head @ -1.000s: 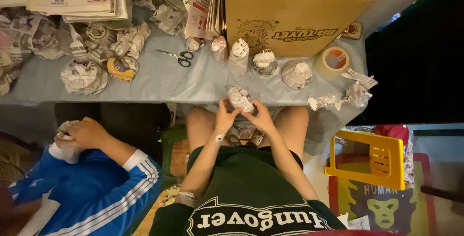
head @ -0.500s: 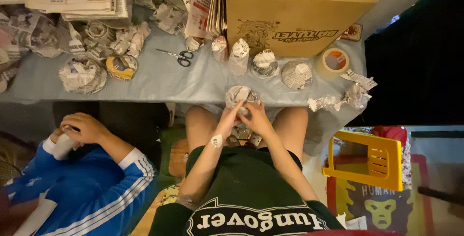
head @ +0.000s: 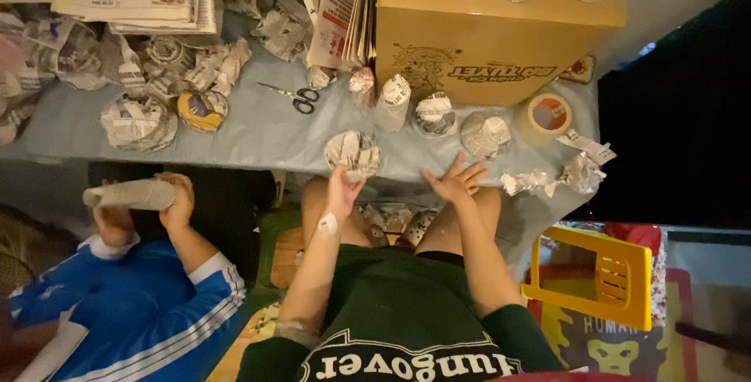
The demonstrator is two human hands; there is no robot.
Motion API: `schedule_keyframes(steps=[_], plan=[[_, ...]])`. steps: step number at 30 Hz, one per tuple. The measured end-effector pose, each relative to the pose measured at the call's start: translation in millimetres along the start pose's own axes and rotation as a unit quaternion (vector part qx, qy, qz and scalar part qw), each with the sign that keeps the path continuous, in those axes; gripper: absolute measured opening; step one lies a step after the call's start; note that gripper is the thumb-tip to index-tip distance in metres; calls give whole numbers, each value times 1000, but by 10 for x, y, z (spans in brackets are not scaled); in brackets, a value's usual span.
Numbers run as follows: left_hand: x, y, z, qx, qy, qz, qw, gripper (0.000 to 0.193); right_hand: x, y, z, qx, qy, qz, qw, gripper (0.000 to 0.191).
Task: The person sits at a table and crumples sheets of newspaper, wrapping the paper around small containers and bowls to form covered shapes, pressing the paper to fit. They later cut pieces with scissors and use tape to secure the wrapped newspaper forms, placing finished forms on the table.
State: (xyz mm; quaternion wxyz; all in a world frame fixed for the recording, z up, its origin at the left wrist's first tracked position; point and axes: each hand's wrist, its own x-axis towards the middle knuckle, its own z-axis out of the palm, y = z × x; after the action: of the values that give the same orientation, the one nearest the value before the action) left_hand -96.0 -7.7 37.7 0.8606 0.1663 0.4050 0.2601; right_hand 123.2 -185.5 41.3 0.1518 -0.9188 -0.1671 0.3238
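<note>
A single head-worn camera is covering the scene; no second view is sharing it. The camera is looking steeply down from above the wearer, so the wearer's torso and thighs are filling the lower centre of the frame. It is facing forward across the table [head: 258, 135], whose near edge is running across the middle of the picture, with a cardboard box [head: 485, 37] sitting at the top. The view is wide and moderately close, also taking in a neighbouring person's blue sleeve [head: 180, 304] at lower left and a yellow stool [head: 602, 280] at lower right.
</note>
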Motion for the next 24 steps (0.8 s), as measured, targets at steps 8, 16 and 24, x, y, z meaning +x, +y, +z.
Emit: schedule_keyframes(steps=[8,16,24], plan=[[740,590,862,135,99,74,983,45,352,-176,-222,-3,-47,61,997,152],[872,646,916,588,280,426,628,62,621,-187,-284,-51,-102,113,987,153],[967,450,967,387,175,330,843,63,676,-99,-259,-48,-111,114,986,154]])
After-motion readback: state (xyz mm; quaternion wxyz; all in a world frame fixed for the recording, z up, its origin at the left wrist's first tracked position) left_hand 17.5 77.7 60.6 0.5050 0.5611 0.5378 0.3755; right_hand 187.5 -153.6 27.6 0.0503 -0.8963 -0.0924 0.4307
